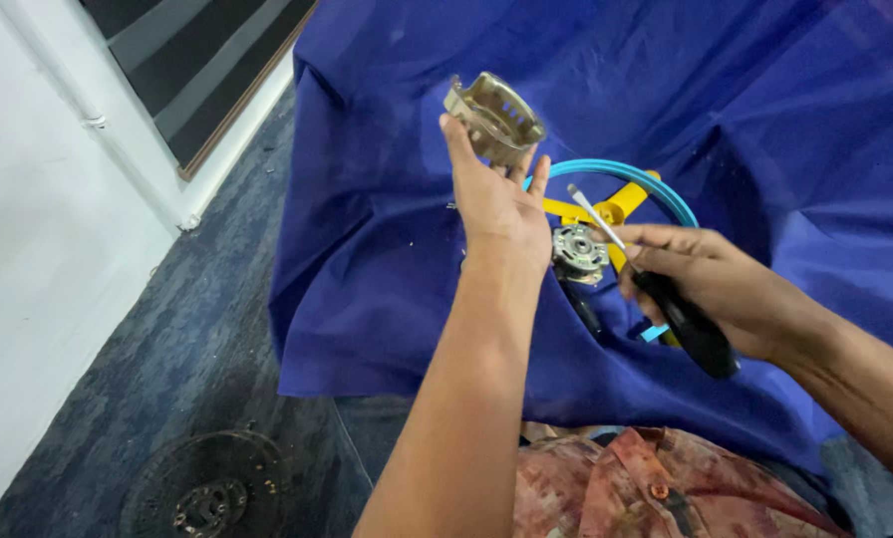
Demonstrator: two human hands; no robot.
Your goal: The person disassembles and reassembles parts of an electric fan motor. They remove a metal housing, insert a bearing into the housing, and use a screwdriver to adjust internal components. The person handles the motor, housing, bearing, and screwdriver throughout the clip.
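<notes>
- The metal housing (493, 118) sits only at the fingertips of the left hand (496, 194), lifted well above the cloth. A light grip like this could likely let it tip and drop onto the parts below.
- The screwdriver (656, 289) tip points toward the left wrist, so a slip could jab it, or knock the motor core (579, 251) sideways.
- Left hand: raised, fingers partly spread and curled around the housing's lower edge, palm away from the camera.
- Right hand (711, 284): clenched around the screwdriver's black handle, shaft angled up and left over the motor core.
- The motor core lies just beside the left wrist, between both hands, on yellow spokes (621, 204) inside a blue ring (656, 184), all on blue cloth (387, 249).
</notes>
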